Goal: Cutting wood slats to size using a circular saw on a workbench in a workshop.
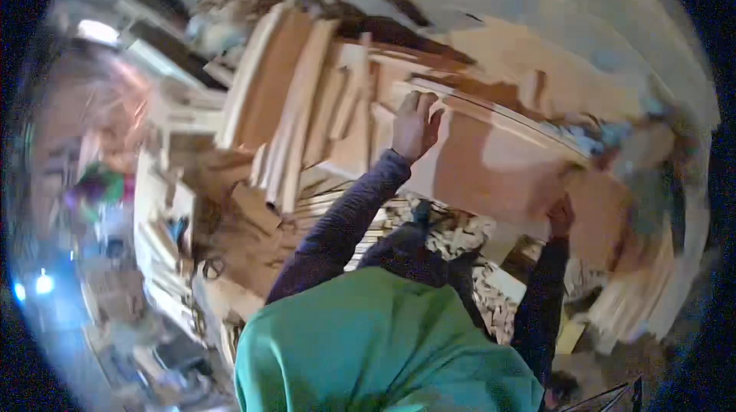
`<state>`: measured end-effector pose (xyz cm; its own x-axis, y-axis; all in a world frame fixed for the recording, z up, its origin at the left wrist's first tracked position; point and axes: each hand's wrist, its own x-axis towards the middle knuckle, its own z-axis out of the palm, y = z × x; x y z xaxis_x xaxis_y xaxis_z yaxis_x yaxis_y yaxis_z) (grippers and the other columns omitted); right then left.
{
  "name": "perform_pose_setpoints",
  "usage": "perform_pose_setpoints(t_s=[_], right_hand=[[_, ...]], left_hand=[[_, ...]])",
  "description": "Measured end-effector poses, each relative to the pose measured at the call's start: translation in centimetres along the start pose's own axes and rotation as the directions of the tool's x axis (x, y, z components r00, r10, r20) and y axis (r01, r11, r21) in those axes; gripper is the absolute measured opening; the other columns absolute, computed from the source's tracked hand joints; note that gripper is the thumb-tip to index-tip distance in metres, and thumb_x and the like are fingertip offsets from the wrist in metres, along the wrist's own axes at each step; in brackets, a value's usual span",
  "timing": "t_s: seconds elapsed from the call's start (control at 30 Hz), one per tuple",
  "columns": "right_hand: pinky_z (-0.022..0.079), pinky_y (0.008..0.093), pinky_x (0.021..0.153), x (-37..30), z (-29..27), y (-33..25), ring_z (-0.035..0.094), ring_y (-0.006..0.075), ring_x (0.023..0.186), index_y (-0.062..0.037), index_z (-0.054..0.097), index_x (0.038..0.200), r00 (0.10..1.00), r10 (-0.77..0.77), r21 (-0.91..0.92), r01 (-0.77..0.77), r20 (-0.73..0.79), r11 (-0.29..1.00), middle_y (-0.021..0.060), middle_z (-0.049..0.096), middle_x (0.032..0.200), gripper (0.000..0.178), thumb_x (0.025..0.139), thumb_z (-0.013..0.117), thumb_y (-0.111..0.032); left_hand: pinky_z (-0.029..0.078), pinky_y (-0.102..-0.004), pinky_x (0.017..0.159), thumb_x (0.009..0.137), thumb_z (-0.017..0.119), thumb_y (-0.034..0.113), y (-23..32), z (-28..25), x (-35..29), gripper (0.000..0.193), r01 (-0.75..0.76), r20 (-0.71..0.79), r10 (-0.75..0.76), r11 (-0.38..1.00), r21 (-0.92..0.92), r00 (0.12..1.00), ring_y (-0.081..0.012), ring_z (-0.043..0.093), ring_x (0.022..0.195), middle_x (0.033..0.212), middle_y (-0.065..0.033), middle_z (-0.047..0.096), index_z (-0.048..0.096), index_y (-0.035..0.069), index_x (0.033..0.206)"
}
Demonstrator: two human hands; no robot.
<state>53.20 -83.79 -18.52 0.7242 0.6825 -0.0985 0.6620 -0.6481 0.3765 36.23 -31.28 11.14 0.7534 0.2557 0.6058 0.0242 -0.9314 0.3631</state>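
A wide reddish-brown wooden board [491, 155] lies across in front of me, with a long pale wood strip [514, 122] along its far edge. My left hand [418, 127] is over the left end of the board, close to the strip's end. Its fingers are bent, with a gap between them and the thumb and nothing visible in it. My right hand [562, 216] is at the near edge of the board, towards its right part. Motion blurs its fingers, so whether it grips the board is hidden from me.
Long planks and strips [295, 105] lean together on the left. Wood offcuts [460, 236] are heaped below the board. Rags or bits of bluish material [606, 136] lie at the far right. A person in green and purple [100, 190] is blurred at the far left.
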Motion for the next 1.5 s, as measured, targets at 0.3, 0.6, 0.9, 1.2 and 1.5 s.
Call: perform_pose_setpoints(t_s=[0.3,0.6,0.9,1.2,1.5], right_hand=[[0.052,0.0245,0.065,0.6,-3.5,1.5,0.060,0.0169,0.094,-0.0068,0.057,0.123,0.944,0.308,0.979,-0.160,0.115,0.124,0.0132,0.051,0.130,0.040,0.082,0.059,-0.007],[0.051,0.0283,0.072,0.6,-8.8,1.1,0.060,0.0194,0.093,-0.0072,0.046,0.135,0.942,0.281,0.982,-0.184,0.184,-0.027,0.0103,0.049,0.133,0.051,0.085,0.058,-0.011],[0.052,0.0369,0.076,2.1,-9.1,0.6,0.060,0.0267,0.099,-0.0084,0.037,0.141,0.963,0.256,0.858,-0.062,-0.082,0.510,0.0116,0.054,0.127,0.059,0.087,0.059,-0.012],[0.056,0.0324,0.066,1.1,-5.9,0.2,0.065,0.0183,0.087,-0.0063,0.046,0.135,0.913,0.276,0.841,-0.390,0.301,0.375,0.0167,0.046,0.137,0.045,0.093,0.052,-0.022],[0.052,0.0248,0.056,0.7,-11.2,-0.8,0.058,0.0101,0.062,-0.0123,0.047,0.136,0.977,0.214,0.734,-0.132,-0.019,0.666,0.0063,0.064,0.103,0.047,0.092,0.054,-0.025]], left_hand=[[0.043,-0.0477,0.078,0.073,0.070,0.021,-15.5,-17.0,-11.0,0.045,0.390,-0.070,-0.423,0.743,0.544,0.904,-0.0369,0.049,0.091,0.097,-0.0210,0.052,0.052,0.002,0.109],[0.048,-0.0508,0.069,0.079,0.062,0.027,-20.4,-20.9,-13.4,0.038,0.601,0.017,-0.765,0.518,0.609,0.644,-0.0420,0.060,0.086,0.094,-0.0266,0.061,0.050,0.004,0.107],[0.049,-0.0358,0.063,0.080,0.062,0.011,-15.7,-20.8,-13.4,0.027,0.714,0.033,-0.726,0.682,0.158,0.687,-0.0254,0.060,0.075,0.089,-0.0147,0.062,0.052,0.002,0.103],[0.051,-0.0286,0.074,0.086,0.066,0.013,-9.4,-16.5,-7.8,0.025,0.690,0.544,-0.426,0.477,-0.545,0.723,-0.0157,0.062,0.083,0.092,-0.0112,0.065,0.056,-0.004,0.103],[0.052,-0.0303,0.077,0.091,0.060,0.019,-7.9,-11.4,-7.4,0.025,0.555,0.627,-0.225,0.731,-0.397,0.746,-0.0181,0.063,0.091,0.103,-0.0096,0.064,0.059,0.000,0.107]])
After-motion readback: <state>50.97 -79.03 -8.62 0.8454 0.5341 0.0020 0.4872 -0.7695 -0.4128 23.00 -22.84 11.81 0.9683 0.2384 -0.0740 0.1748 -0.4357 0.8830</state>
